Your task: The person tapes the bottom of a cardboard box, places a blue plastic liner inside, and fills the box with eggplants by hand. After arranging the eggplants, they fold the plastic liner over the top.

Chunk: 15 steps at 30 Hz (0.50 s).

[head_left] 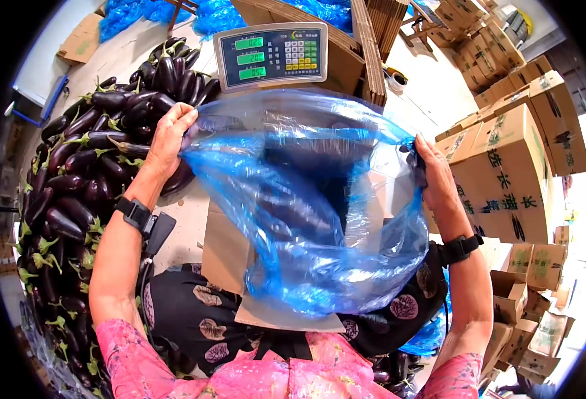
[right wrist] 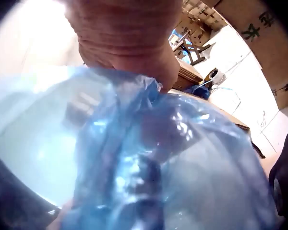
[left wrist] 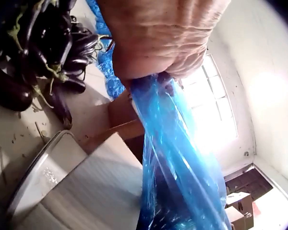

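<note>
A blue translucent plastic bag is spread wide between both hands, its mouth stretched across. My left hand grips the bag's left edge; in the left wrist view the film hangs in folds below that hand. The opposite edge is gripped by my right hand, and in the right wrist view the film bunches under the palm. Beneath the bag stands a cardboard box, its flaps folded outward. Dark shapes show through the film, too blurred to name.
Eggplants lie in a large heap on the left. A weighing scale's display stands just beyond the bag. Printed cartons are stacked on the right, and flattened cardboard leans behind the scale. More blue film lies at the back.
</note>
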### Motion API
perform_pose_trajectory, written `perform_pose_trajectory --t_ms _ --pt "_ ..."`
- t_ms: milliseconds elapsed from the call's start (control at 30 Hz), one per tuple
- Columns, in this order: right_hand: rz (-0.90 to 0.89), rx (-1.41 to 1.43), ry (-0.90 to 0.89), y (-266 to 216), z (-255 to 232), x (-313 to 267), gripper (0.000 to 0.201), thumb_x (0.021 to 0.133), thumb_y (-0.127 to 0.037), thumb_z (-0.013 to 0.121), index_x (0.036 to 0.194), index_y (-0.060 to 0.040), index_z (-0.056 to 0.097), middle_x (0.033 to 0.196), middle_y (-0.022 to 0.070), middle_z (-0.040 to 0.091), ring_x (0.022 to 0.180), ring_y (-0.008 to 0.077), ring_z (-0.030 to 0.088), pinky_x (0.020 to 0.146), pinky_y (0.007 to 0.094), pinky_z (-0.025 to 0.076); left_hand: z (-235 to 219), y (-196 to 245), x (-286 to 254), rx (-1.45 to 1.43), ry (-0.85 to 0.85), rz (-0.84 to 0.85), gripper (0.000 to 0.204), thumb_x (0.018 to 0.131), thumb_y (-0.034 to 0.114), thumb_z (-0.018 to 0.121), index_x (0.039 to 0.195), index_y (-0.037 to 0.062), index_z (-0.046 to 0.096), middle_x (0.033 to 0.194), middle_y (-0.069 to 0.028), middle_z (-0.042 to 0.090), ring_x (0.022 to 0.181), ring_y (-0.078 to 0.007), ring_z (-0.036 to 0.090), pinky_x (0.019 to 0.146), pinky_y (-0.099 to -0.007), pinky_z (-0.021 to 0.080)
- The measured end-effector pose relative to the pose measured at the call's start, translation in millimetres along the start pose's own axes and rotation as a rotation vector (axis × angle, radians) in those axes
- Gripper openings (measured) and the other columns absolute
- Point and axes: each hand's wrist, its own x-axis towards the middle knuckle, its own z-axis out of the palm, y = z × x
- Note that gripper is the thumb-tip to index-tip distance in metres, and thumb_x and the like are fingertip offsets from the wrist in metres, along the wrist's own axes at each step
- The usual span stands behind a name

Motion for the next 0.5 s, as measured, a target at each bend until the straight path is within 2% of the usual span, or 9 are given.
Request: perform_pose_trajectory --t_ms 33,100,200,233,267,300,333,400,500 --pt "0.005 -0.068 0.012 4.6 1.5 8.7 0.034 0.102 -0.039 0.055 0.093 -0.0104 0.070 0.066 -0.0090 0.049 0.053 0.0013 0.037 0.048 0.0189 0.026 -6.7 -12.2 13.4 -0.020 0.024 -0.042 0.012 0.097 0.019 0.060 0.090 0.0095 0.059 0.074 0.0075 0.051 0.067 -0.0036 0.046 0.056 -0.0207 0.037" --pt "0.036 -0.209 0.039 18.4 5.4 25.2 0.034 0.102 -0.039 0.055 0.093 -0.0105 0.071 0.066 -0.0085 0.049 0.055 0.0010 0.037 0.050 0.0190 0.027 -11.2 -41.8 37.8 0.248 0.089 0.069 0.015 0.096 0.018 0.060 0.089 0.0054 0.059 0.076 0.0051 0.054 0.069 -0.0075 0.050 0.060 -0.0255 0.041" --pt "-0.079 -0.274 0.009 62.1 12.1 50.5 0.037 0.102 -0.037 0.056 0.097 -0.0040 0.071 0.073 -0.0014 0.062 0.064 0.0073 0.049 0.059 0.0251 0.041 -16.7 -76.7 52.4 0.542 0.113 0.169 0.018 0.093 0.018 0.060 0.091 -0.0003 0.059 0.076 -0.0059 0.060 0.073 -0.0173 0.059 0.068 -0.0341 0.048" --pt "-0.207 -0.673 0.015 71.9 7.5 56.5 0.036 0.100 -0.033 0.058 0.100 0.0003 0.069 0.077 0.0084 0.067 0.070 0.0111 0.055 0.066 0.0298 0.047 -18.1 -84.9 49.5 0.606 0.099 0.154 0.018 0.093 0.018 0.059 0.091 0.0001 0.059 0.075 -0.0084 0.060 0.073 -0.0187 0.060 0.069 -0.0345 0.048" --pt "-0.119 -0.709 -0.053 83.5 2.2 56.1 0.030 0.098 -0.028 0.061 0.098 0.0012 0.069 0.077 0.0152 0.065 0.075 0.0113 0.057 0.070 0.0318 0.048 -19.3 -93.3 44.6 0.670 0.084 0.139 0.019 0.092 0.019 0.059 0.092 0.0006 0.059 0.074 -0.0110 0.061 0.072 -0.0202 0.061 0.069 -0.0349 0.048" --pt "-0.115 -0.403 -0.152 105.0 -12.8 57.9 0.027 0.097 -0.026 0.063 0.100 0.0011 0.068 0.074 0.0154 0.065 0.073 0.0112 0.057 0.069 0.0324 0.048 -23.2 -105.9 34.5 0.737 0.074 0.125 0.020 0.090 0.022 0.059 0.093 0.0014 0.059 0.073 -0.0165 0.061 0.073 -0.0271 0.062 0.071 -0.0379 0.049" --pt "-0.031 -0.281 -0.184 90.7 -6.4 43.2 0.024 0.095 -0.023 0.064 0.103 -0.0007 0.067 0.080 0.0158 0.064 0.077 0.0125 0.058 0.071 0.0329 0.049 -31.3 -120.6 22.8 0.747 0.029 0.103 0.022 0.089 0.023 0.059 0.093 0.0012 0.058 0.075 -0.0175 0.061 0.074 -0.0307 0.062 0.073 -0.0401 0.049" --pt "0.088 -0.415 -0.193 50.6 0.2 19.5 0.024 0.091 -0.018 0.067 0.111 -0.0043 0.065 0.092 0.0165 0.063 0.085 0.0150 0.060 0.074 0.0338 0.051 -46.5 -146.1 -5.3 0.776 0.017 0.078 0.022 0.090 0.023 0.059 0.092 0.0007 0.057 0.076 -0.0175 0.062 0.075 -0.0314 0.063 0.074 -0.0404 0.049" --pt "0.000 -1.080 -0.356 26.2 -11.9 6.2 0.033 0.087 -0.012 0.067 0.118 -0.0070 0.063 0.113 0.0184 0.061 0.101 0.0249 0.063 0.084 0.0372 0.052 -64.1 -171.6 -45.6 0.721 0.072 -0.014 0.021 0.089 0.020 0.059 0.089 -0.0002 0.057 0.076 -0.0183 0.061 0.074 -0.0322 0.062 0.073 -0.0407 0.049"
